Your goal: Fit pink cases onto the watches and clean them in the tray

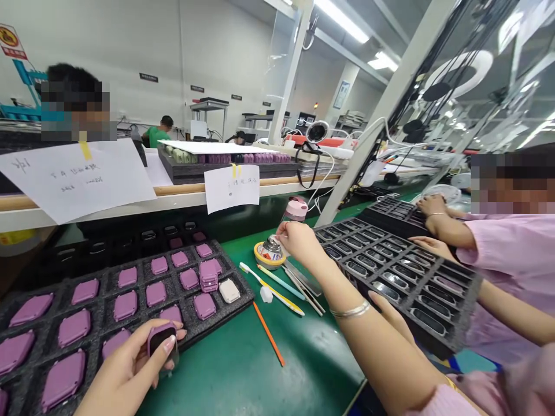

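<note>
My left hand (139, 364) holds a purple watch-like case (156, 337) with a dark face, its thumb on the face, over the near edge of a black foam tray (236, 263). Purple square cases (125, 304) and a white one (229, 291) sit in the tray's compartments. My right hand (299, 242) reaches to a small metal-topped bottle (272, 248) that stands inside a yellow tape roll (261, 260). Its fingers are closed at the bottle's top; whatever they pinch there is too small to name.
Brushes (281, 294), metal tweezers (303, 286) and an orange stick (269, 335) lie on the green table (217, 375). Co-workers' hands are at the right, by a black tray of dark glossy parts (470, 289). A shelf (182, 199) crosses behind, near a pink-lidded bottle (296, 209).
</note>
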`<state>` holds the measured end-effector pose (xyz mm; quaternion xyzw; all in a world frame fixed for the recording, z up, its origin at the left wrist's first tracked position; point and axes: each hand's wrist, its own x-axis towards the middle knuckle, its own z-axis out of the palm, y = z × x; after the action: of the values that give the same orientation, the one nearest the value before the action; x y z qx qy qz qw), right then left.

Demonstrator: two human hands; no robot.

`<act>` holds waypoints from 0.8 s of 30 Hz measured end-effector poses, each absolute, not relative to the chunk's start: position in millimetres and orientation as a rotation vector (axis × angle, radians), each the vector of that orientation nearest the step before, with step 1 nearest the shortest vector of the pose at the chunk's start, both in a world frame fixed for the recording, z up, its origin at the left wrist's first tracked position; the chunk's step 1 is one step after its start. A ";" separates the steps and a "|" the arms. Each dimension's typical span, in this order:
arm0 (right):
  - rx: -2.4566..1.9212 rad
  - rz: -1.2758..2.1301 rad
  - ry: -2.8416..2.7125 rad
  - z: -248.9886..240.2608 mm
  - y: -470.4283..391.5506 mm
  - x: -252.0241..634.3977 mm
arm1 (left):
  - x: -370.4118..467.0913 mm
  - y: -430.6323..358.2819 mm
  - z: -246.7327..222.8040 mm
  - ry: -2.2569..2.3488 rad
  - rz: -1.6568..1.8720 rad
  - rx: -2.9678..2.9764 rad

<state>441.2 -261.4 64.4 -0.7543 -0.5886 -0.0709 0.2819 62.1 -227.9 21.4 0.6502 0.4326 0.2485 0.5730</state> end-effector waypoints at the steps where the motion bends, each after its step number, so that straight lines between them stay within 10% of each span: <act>1: -2.040 -0.200 -1.580 63.0 -257.5 444.9 | 61.5 -226.5 20.1 1.015 0.583 1.510; 24: -1.178 0.295 -2.057 33.0 -259.7 231.6 | 66.8 -235.5 13.3 0.937 0.547 1.616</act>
<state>231.6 -259.7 33.0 -0.4586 -0.8008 0.1148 0.3677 66.8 -235.5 13.3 0.6865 0.3981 0.2322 0.5625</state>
